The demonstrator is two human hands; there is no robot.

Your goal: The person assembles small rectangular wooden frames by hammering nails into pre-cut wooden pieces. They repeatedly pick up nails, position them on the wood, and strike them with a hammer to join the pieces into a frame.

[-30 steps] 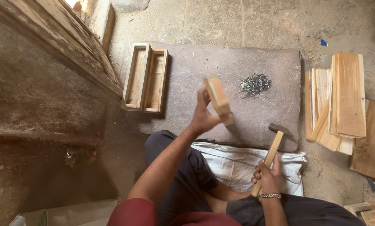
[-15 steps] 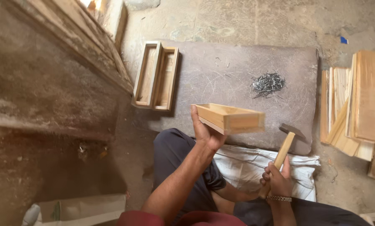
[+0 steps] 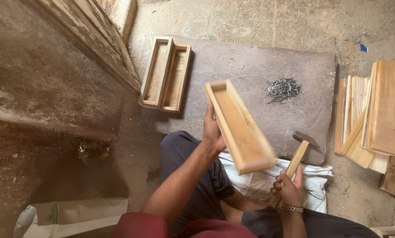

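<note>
- Tray work: the left hand [image 3: 213,132] grips a long, shallow wooden tray [image 3: 239,125] by one long side, holding it in the air above the lap, open face turned up toward the camera.
- Half a second ago the same tray lay nearly level, its side wall facing the camera; a second ago it stood almost end-on. It has since been rotated so that the inside bottom and all four walls show, which reads as checking the piece over rather than striking it.
- The right hand [image 3: 289,189] is clenched round the wooden handle of a hammer [image 3: 295,161], head up and resting idle near the lower edge of the grey slab [image 3: 250,70]. It has hardly moved across the three pictures.
- A heap of nails [image 3: 282,87] lies on the slab, well apart from both hands.
- Two finished trays [image 3: 165,74] lie side by side, touching, at the slab's left edge.
- A stack of wooden boards [image 3: 374,114] sits to the right on the floor.
- A white sack [image 3: 268,180] is spread under the legs.
</note>
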